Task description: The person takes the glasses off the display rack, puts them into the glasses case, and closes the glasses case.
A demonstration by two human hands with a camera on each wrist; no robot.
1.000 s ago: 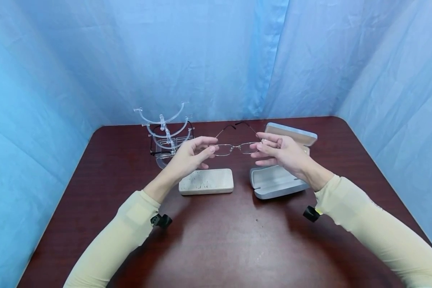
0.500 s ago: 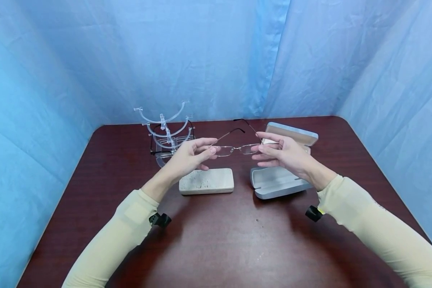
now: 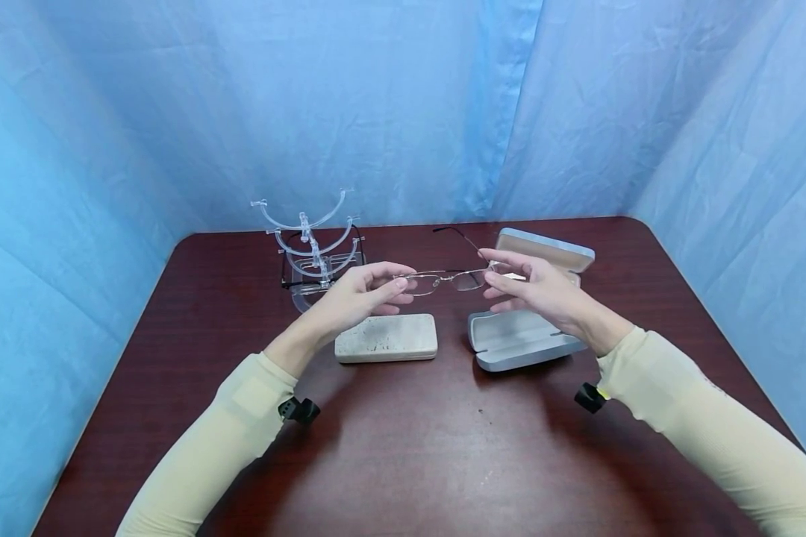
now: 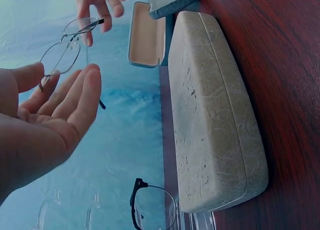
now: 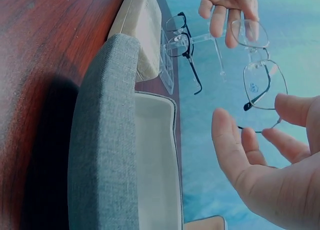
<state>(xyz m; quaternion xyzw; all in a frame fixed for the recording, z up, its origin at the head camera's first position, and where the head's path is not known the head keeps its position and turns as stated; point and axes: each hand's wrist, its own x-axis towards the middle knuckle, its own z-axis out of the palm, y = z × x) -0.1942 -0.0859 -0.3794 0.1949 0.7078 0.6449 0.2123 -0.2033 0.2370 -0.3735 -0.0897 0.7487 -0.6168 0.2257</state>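
Note:
A pair of thin metal-rimmed eyeglasses (image 3: 445,278) is held above the table by both hands, lenses toward me. My left hand (image 3: 356,294) pinches the left end of the frame between thumb and fingers. At the other end, my right hand (image 3: 547,292) pinches the hinge area with thumb and fingertips. One temple lies folded behind the lenses, its dark tip showing in the right wrist view; the right temple (image 3: 466,240) still points away. Below the hands lie a closed beige glasses case (image 3: 386,339) and an open grey glasses case (image 3: 520,344).
Behind the left hand stands a clear tiered display stand (image 3: 314,250), with black-framed eyeglasses (image 5: 189,47) on its lower part. A second open case (image 3: 551,248) with a pale lining sits behind the right hand. Blue curtains (image 3: 376,112) surround the dark red table (image 3: 430,462).
The eyeglasses' left temple has swung inward from pointing away to lying behind the lenses. The frame has tilted slightly, and both hands have shifted a little to the right.

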